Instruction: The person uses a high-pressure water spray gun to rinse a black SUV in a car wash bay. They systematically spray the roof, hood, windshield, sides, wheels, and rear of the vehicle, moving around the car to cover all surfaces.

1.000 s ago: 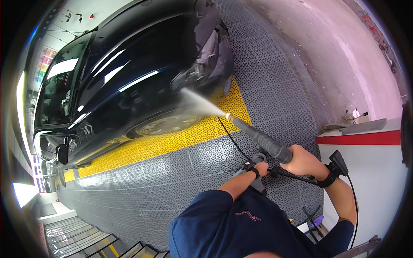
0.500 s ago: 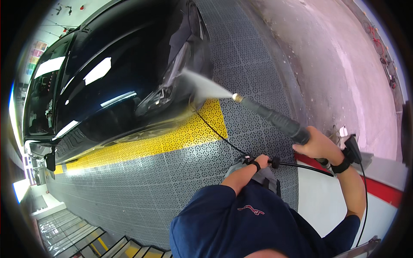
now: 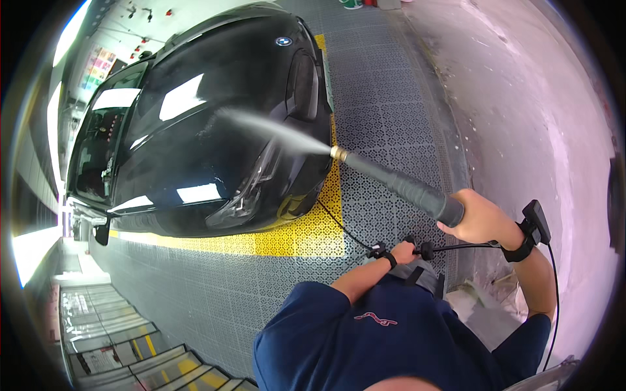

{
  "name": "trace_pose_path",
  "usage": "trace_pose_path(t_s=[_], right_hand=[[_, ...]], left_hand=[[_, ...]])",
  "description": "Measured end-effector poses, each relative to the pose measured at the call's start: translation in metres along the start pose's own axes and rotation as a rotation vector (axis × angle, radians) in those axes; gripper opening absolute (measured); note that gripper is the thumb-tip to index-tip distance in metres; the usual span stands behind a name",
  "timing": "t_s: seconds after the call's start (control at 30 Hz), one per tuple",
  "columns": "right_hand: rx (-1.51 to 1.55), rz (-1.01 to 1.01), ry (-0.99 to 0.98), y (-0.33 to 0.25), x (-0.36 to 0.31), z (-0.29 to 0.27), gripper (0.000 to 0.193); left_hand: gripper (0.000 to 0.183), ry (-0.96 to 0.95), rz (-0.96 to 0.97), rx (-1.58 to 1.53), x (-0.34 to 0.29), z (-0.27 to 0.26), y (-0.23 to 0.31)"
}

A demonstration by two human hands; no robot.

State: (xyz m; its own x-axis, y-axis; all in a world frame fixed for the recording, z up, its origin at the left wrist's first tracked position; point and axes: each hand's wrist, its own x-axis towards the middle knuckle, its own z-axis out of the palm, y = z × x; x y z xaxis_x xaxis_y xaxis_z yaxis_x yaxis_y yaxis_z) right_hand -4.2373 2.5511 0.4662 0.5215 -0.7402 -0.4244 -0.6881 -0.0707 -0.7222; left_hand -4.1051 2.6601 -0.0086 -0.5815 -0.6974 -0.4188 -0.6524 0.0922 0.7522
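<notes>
My right hand (image 3: 481,218) is wrapped round the rear of a black pressure washer wand (image 3: 401,186) with a brass tip. A white fan of water (image 3: 280,133) leaves the tip and lands on the hood of a black car (image 3: 195,137). The wand points left, its tip near the car's front corner. Close to my waist, my left hand (image 3: 403,252) is closed round a thin black hose (image 3: 460,247), its fingers partly hidden. From there the hose runs forward toward the car's front wheel area. Both wrists wear black straps with small devices.
Grey grid floor tiles (image 3: 378,91) with a yellow border (image 3: 300,241) lie under and around the car. A pale, stained wall (image 3: 528,111) rises on the right. Metal-edged steps or racks (image 3: 130,335) stand at lower left, and a green and white bucket (image 3: 352,3) is at the far edge.
The water jet has moved from the headlight corner up onto the hood. The wand tip sits slightly further left, and the view has shifted to take in more of the car.
</notes>
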Motion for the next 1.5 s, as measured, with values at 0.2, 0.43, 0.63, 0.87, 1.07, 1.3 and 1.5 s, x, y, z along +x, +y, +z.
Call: trace_pose_path(t_s=[0.2, 0.43, 0.63, 0.87, 1.07, 1.3, 1.5], right_hand=[[-0.093, -0.128, -0.186, 0.012, 0.057, -0.097, 0.018], [0.06, -0.049, 0.062, 0.052, 0.183, -0.256, 0.026], [-0.156, 0.312, 0.104, 0.077, 0.291, -0.368, 0.056], [0.015, -0.003, -0.165, 0.106, 0.396, -0.488, 0.035], [0.392, 0.031, 0.061, 0.102, 0.516, -0.558, 0.025], [-0.039, -0.43, -0.468, 0.038, 0.603, -0.659, 0.034], [0.099, -0.211, -0.316, -0.007, 0.709, -0.75, 0.024]], left_hand=[[0.036, 0.175, 0.043, -0.04, 0.119, -0.082, 0.032], [0.04, 0.282, 0.037, -0.064, 0.249, -0.173, 0.045], [0.041, 0.292, 0.026, -0.057, 0.387, -0.298, 0.056], [0.035, 0.327, -0.003, -0.042, 0.477, -0.377, 0.054], [0.039, 0.39, -0.16, -0.134, 0.539, -0.448, 0.03], [0.04, 0.494, -0.149, -0.193, 0.648, -0.541, 0.025], [0.032, 0.73, -0.287, -0.202, 0.738, -0.675, 0.022]])
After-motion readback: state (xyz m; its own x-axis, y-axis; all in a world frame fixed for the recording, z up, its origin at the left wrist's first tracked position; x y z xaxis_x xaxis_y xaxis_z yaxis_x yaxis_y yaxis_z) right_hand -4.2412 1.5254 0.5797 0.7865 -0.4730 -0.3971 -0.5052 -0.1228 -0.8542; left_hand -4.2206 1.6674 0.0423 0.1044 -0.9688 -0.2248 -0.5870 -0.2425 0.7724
